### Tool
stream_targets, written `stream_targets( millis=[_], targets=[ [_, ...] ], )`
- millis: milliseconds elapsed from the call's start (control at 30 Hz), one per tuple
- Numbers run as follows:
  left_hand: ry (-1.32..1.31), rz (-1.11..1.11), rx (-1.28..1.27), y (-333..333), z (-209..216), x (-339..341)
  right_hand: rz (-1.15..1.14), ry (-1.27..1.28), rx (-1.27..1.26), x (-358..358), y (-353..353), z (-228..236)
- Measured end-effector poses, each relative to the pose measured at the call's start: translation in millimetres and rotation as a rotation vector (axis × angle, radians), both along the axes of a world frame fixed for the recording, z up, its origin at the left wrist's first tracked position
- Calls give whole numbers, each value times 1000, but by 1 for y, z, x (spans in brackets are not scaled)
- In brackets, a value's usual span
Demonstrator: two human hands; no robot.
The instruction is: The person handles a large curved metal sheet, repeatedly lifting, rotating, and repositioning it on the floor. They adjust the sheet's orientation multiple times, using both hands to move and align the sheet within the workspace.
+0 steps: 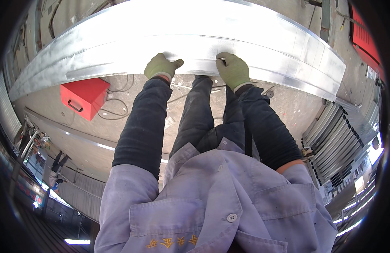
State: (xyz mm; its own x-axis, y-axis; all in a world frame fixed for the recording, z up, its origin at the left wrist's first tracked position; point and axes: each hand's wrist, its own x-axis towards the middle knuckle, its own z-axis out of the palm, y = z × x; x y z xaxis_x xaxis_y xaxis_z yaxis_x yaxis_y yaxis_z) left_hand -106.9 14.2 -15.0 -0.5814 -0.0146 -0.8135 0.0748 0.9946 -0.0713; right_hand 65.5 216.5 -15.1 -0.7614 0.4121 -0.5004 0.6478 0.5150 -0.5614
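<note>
A long, bright silvery metal panel spans the upper part of the head view, its near edge facing me. My left hand, in a pale green work glove, is at that edge with its fingers bent and its thumb pointing right. Farther right along the same edge is my right hand, gloved alike, fingers curled and thumb close to the index finger. Both hands appear closed on the panel's edge, though the fingertips are partly hidden. Glare washes out much of the panel's surface.
A red metal box with a black handle stands on the concrete floor at left, by dark cables. Stacked metal profiles lie at right. Another red machine is at far right. A person is in the left distance.
</note>
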Motion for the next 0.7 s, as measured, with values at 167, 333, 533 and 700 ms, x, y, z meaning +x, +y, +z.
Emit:
stream_targets(
  millis=[167,333,533,700],
  targets=[
    [80,-32,91,-8,-14,3,9,84,-34,-9,-14,-3],
    [36,0,69,-9,-9,1,105,45,45,-11,-13,3],
    [68,-2,70,-6,-11,2,-28,52,87,26,21,4],
    [54,63,110,-17,-19,2,-105,-87,91,61,61,11]
  ],
)
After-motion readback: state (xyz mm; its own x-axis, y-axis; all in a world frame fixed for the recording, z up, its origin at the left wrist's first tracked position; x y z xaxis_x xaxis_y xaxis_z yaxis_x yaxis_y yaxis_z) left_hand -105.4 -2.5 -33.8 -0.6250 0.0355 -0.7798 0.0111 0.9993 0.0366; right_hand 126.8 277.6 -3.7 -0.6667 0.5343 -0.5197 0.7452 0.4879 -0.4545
